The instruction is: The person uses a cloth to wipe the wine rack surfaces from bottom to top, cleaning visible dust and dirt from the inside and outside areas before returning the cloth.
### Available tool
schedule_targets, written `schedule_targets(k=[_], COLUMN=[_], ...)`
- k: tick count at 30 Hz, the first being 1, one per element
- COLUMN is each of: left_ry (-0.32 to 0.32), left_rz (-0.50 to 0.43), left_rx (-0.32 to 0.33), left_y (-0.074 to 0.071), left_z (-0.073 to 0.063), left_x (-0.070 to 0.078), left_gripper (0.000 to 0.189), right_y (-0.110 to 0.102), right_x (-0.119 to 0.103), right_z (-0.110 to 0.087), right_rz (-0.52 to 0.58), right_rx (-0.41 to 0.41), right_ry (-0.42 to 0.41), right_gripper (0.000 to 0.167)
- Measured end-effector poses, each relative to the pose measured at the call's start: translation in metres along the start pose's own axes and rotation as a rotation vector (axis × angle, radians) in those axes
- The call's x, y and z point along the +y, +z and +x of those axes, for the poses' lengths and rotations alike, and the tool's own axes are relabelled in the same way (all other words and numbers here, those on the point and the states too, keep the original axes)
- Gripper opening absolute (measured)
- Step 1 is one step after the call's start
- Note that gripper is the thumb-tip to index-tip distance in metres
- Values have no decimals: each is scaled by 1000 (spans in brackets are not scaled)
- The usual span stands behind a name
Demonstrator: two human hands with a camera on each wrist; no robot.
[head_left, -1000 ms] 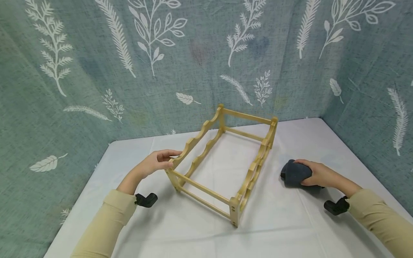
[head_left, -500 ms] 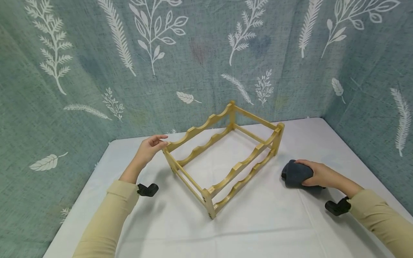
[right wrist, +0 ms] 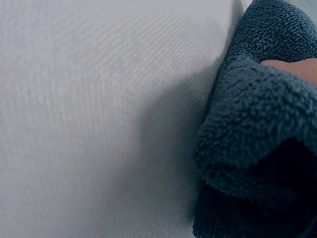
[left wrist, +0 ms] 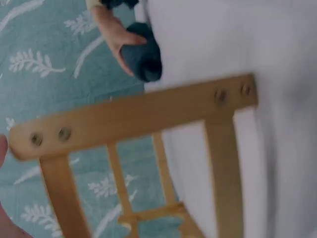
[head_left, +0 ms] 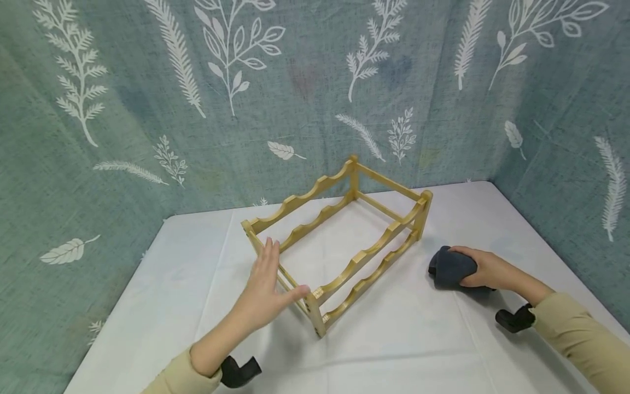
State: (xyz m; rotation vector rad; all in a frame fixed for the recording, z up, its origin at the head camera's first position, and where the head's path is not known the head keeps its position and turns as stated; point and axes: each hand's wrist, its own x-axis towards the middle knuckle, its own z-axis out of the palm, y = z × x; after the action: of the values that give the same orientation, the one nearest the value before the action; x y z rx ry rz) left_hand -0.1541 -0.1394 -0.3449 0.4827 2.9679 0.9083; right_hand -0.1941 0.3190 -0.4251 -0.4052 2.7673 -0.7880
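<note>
A light wooden rack (head_left: pixel 363 256) with scalloped rails, like a wine rack, stands slantwise on the table in the head view. My left hand (head_left: pixel 263 295) is held by its near-left end, fingers straight and thumb spread toward the near corner post; contact is hard to tell. In the left wrist view, the rack's end post (left wrist: pixel 133 115) with its round fastener holes crosses the picture. My right hand (head_left: pixel 487 268) grips a rolled dark blue towel (head_left: pixel 449 267) lying right of the rack. Close up in the right wrist view, the towel's fluffy terry cloth (right wrist: pixel 257 114) shows, the thumb (right wrist: pixel 294 68) pressing into it.
A white cloth (head_left: pixel 408 328) covers the table, with a crease along its front part. Behind and at both sides hangs a green-blue curtain (head_left: pixel 305 98) printed with white leaves, close to the rack's far end.
The rack was turned, its near corner swinging left and its far end right. My left hand has since left the rack's left corner and come nearer, fingers spread. The right hand stays on the towel.
</note>
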Motion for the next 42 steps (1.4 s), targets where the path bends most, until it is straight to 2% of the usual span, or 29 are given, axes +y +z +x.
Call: schedule_targets(k=[2, 4, 9, 13, 20, 24, 27, 35, 42], left_ry=[-59, -105, -195, -224, -189, -176, -143, -13, 61], left_rz=[-26, -59, -124, -155, -233, -259, -267, -314, -338], left_rx=[-67, -98, -87, -84, -93, -102, -117, -152, -221], left_y=[9, 15, 19, 19, 17, 13, 10, 2, -11], left_z=[-9, -12, -13, -13, -12, -10, -6, 13, 34], left_x=[6, 8, 14, 18, 15, 5, -4, -29, -47], left_gripper=[103, 106, 115, 116, 112, 108, 106, 102, 101], right_y=[-1, -2, -1, 1, -1, -1, -1, -3, -4], right_x=[-1, -2, -5, -4, -3, -3, -2, 3, 5], right_z=[0, 0, 1, 2, 1, -1, -2, -2, -3], right_rz=[-7, -11, -10, -4, 1, 1, 4, 10, 7], right_rx=[1, 1, 3, -1, 2, 7, 7, 1, 0], right_ry=[-3, -13, -23, -13, -6, -11, -16, -10, -67], right_gripper=[77, 76, 75, 75, 75, 75, 76, 78, 75])
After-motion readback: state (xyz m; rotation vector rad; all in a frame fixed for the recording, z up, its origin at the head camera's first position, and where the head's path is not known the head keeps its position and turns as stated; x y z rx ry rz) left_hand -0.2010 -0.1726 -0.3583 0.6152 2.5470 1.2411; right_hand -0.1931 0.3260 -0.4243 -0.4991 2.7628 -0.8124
